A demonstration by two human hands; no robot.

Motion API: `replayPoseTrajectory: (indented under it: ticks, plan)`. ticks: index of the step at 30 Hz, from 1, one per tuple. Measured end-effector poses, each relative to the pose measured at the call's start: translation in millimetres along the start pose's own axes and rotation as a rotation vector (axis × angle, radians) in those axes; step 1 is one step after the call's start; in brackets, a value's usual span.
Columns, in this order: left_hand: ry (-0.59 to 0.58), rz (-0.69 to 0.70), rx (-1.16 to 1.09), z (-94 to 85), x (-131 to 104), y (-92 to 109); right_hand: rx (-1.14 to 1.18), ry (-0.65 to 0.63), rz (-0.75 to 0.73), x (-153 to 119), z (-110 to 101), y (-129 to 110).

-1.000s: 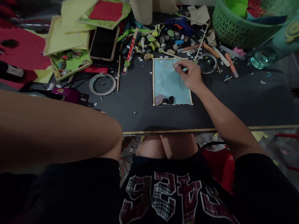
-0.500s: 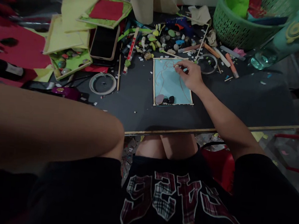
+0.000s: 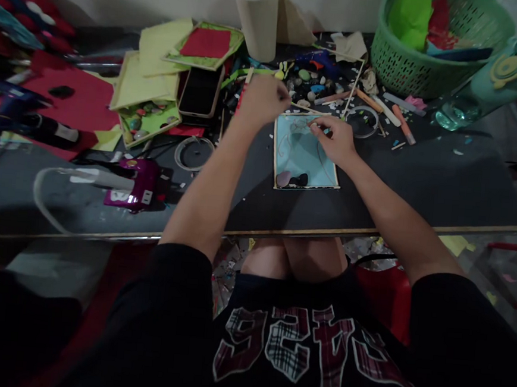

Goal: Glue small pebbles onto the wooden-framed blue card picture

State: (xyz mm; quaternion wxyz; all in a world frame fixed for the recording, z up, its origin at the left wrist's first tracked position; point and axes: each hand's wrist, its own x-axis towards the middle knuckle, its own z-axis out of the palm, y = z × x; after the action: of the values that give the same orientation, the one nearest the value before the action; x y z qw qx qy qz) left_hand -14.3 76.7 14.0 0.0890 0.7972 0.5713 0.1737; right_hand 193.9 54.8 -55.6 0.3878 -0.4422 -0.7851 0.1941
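Observation:
A light blue picture panel [image 3: 305, 158] with thin wooden edges lies on the dark table, with curved brown lines drawn on it. A pinkish stone [image 3: 283, 179] and black stones [image 3: 301, 179] rest at its lower left. My right hand [image 3: 334, 138] is over the panel's upper right, its thumb and index finger pinched on a small pale piece [image 3: 313, 125]. My left hand [image 3: 266, 97] is above the panel's upper left corner, near the stone pile, with its fingers pinched together; what they hold, if anything, cannot be made out.
Behind the panel lie mixed stones [image 3: 304, 75], markers [image 3: 403, 125] and a tape roll [image 3: 363, 122]. A green basket [image 3: 414, 65] and a bottle [image 3: 477, 85] stand right. Leftward are a phone [image 3: 200, 92], yellow frames [image 3: 128, 85] and a purple device [image 3: 145, 186].
My left arm has swung from the left foreground to above the panel's upper left. My right hand stays over the panel, still pinching. The camera view has shifted left, uncovering the purple device.

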Motion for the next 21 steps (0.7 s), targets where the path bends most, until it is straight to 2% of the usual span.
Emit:
replayPoseTrajectory:
  ticks: [3,6,9,15,18,21]
  plan:
    - [-0.028,-0.189,0.036,23.7,6.5,2.8,0.009,0.018,-0.021,-0.1,-0.4,-2.1]
    - [-0.012,-0.209,0.084,37.2,11.5,8.9,0.005,0.028,-0.016,-0.3,-1.8,-6.0]
    - [-0.029,-0.167,0.143,38.2,18.7,11.0,-0.002,0.038,-0.003,-0.2,-4.1,-8.4]
    - [-0.001,-0.202,0.148,41.9,31.1,3.6,0.068,0.053,0.067,-0.1,-7.2,-7.9]
    - [0.021,-0.165,0.078,41.9,24.3,4.6,0.239,0.036,0.12,0.3,-4.3,-6.4]
    - [0.106,-0.097,-0.051,37.4,4.5,7.5,0.414,0.02,0.197,1.2,-0.6,-6.5]
